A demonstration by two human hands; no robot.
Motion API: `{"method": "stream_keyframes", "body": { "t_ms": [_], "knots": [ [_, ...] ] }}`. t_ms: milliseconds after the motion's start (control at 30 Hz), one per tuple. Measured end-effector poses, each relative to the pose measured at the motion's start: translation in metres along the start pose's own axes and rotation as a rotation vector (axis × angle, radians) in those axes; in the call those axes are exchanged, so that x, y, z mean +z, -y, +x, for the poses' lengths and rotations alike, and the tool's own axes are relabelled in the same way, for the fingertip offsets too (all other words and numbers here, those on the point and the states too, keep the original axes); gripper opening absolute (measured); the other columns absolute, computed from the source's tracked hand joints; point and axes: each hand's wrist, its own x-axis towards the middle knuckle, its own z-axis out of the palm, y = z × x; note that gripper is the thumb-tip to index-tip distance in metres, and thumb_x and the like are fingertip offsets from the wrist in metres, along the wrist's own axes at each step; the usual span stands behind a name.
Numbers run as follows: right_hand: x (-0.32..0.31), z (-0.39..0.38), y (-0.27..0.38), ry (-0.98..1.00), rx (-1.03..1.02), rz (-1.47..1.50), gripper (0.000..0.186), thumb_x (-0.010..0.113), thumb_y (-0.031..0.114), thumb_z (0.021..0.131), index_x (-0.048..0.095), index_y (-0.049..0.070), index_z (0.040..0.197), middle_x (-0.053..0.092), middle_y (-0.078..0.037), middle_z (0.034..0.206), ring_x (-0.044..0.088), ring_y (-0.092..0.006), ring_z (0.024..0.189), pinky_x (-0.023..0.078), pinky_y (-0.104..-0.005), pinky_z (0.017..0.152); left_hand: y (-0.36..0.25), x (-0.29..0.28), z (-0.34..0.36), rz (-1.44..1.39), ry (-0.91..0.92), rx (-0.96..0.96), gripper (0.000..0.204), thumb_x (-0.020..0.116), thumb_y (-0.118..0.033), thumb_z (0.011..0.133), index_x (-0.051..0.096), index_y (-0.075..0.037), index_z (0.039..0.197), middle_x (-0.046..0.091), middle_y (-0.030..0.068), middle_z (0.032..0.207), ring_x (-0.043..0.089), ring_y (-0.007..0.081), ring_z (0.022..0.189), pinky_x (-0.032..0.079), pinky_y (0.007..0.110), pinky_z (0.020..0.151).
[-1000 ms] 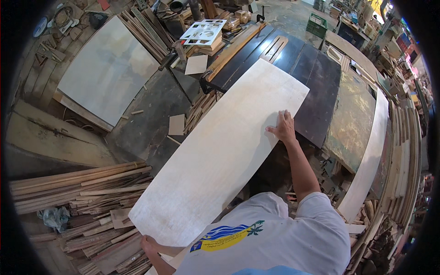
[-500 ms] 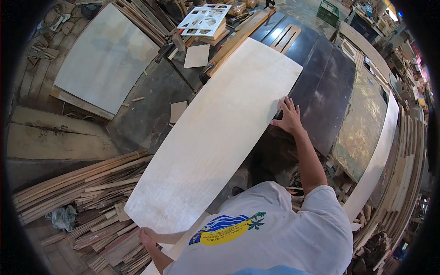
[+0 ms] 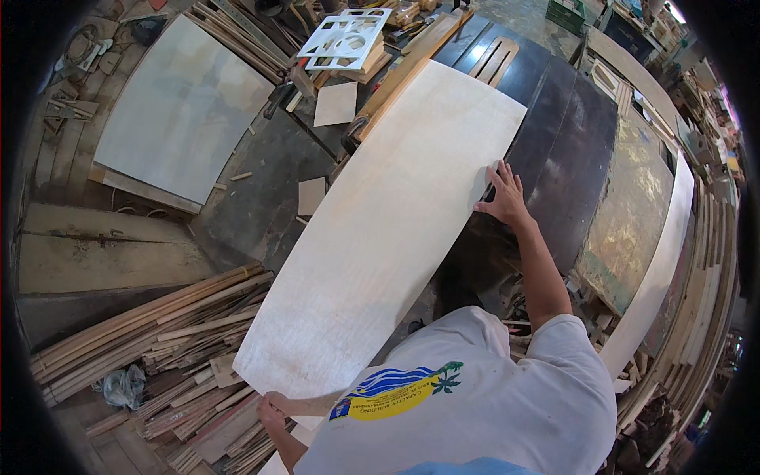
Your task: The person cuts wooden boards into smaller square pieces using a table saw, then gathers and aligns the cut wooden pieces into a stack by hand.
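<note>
A long, pale plywood panel (image 3: 380,229) lies slantwise, its far end on a dark-topped workbench (image 3: 566,150) and its near end reaching out toward my body. At the near end, my left hand (image 3: 275,412) is closed on the panel's edge by the corner; part of its fingers is hidden. My right hand (image 3: 507,196) rests at the panel's right edge, beside the bench, with fingers spread and thumb apart. Along the panel's far left side runs a wooden rail (image 3: 416,71) on the bench edge.
Thin wood strips (image 3: 174,348) are heaped at the lower left, with a clear plastic bag (image 3: 124,388) on them. Another pale sheet (image 3: 184,111) lies at the upper left. A white cut-out panel (image 3: 346,39) sits on a stack behind. Long boards (image 3: 697,285) line the right.
The panel's near end has swung slightly to the right, along with my left hand. My right hand stays at the right edge, fingers still spread. The whole view has shifted a little.
</note>
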Motion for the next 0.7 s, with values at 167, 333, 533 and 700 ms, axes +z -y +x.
{"method": "stream_keyframes", "body": {
  "t_ms": [167,333,533,700],
  "knots": [
    [-0.005,0.010,-0.010,0.000,0.012,0.002,0.111,0.088,0.046,0.062,0.035,0.010,0.154,0.015,-0.021,0.165,0.010,-0.0350,0.154,0.011,-0.0514,0.123,-0.003,0.007,-0.001,-0.003,0.057,-0.052,0.037,0.061,-0.029,0.095,0.056,-0.005,0.123,0.060,0.0118,0.112,0.062,0.0264,0.103,0.053,0.043,0.083],
    [-0.016,0.033,-0.022,0.029,0.010,0.003,0.112,0.087,0.048,0.062,0.035,0.009,0.154,0.015,-0.022,0.164,0.010,-0.0352,0.154,0.011,-0.0519,0.123,-0.012,0.040,-0.025,0.034,0.042,-0.024,0.044,0.059,-0.031,0.095,0.052,-0.007,0.132,0.058,0.0107,0.119,0.060,0.0264,0.108,0.051,0.043,0.087],
    [-0.029,0.069,-0.053,0.025,0.009,-0.025,0.113,0.087,0.052,0.062,0.036,0.009,0.153,0.016,-0.022,0.164,0.011,-0.0356,0.154,0.013,-0.0522,0.123,-0.011,0.075,-0.052,0.162,0.135,0.204,0.040,0.060,-0.030,0.094,0.055,-0.008,0.127,0.061,0.0097,0.111,0.063,0.0251,0.101,0.052,0.042,0.082],
    [-0.051,0.115,-0.089,0.022,0.021,-0.040,0.111,0.087,0.048,0.062,0.036,0.009,0.153,0.016,-0.022,0.165,0.011,-0.0351,0.154,0.014,-0.0513,0.123,-0.039,0.152,-0.087,0.085,0.155,0.043,0.034,0.062,-0.027,0.093,0.058,-0.006,0.121,0.062,0.0095,0.106,0.064,0.0239,0.095,0.053,0.038,0.076]
  ]
}}
